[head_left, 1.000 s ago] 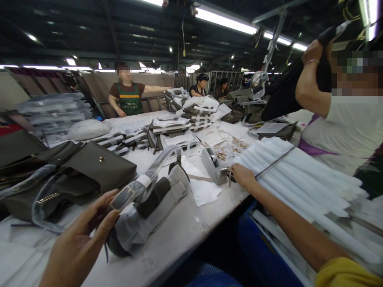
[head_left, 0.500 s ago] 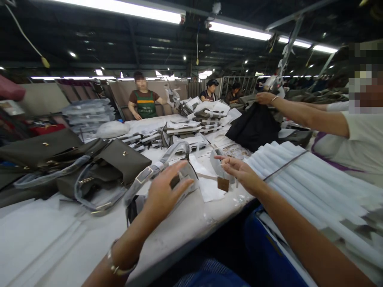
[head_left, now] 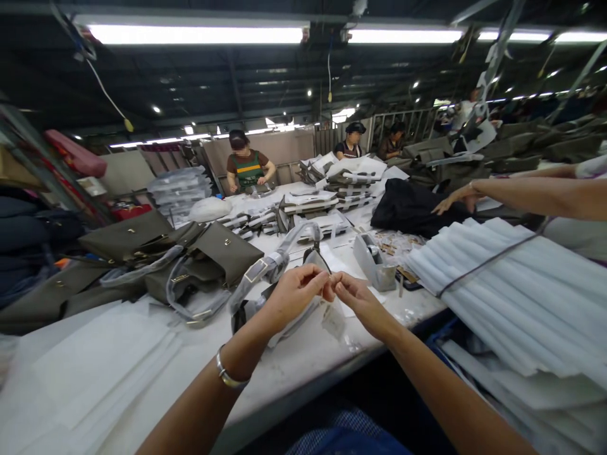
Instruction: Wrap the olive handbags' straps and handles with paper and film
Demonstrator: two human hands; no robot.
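Observation:
My left hand (head_left: pixel 300 292) and my right hand (head_left: pixel 359 299) meet above the table's front part, fingertips pinched together. What lies between the fingertips is too small to make out. A small pale, translucent hang tag (head_left: pixel 333 321) shows just below them, apparently hanging from the pinch. Close behind and left of my left hand stands a handbag, partly hidden by the hand, its wrapped strap (head_left: pixel 257 270) with a metal buckle arching up. A grey open box (head_left: pixel 374 262) sits beyond my right hand, with brown tags (head_left: pixel 408 274) beside it.
Dark olive handbags (head_left: pixel 227 249) lie at left, behind white sheets (head_left: pixel 109 360). Wrapped bag parts (head_left: pixel 351 180) are stacked at the back. Tied white foam sheets (head_left: pixel 502 272) fill the right. A co-worker's arms (head_left: pixel 526 193) reach toward black cloth (head_left: pixel 403 205); another person (head_left: pixel 249 167) stands opposite.
My hands, apart before, have come together at the fingertips. A brown tag hung below my right hand; a pale one now shows under both. The co-worker's hands have lowered the black cloth.

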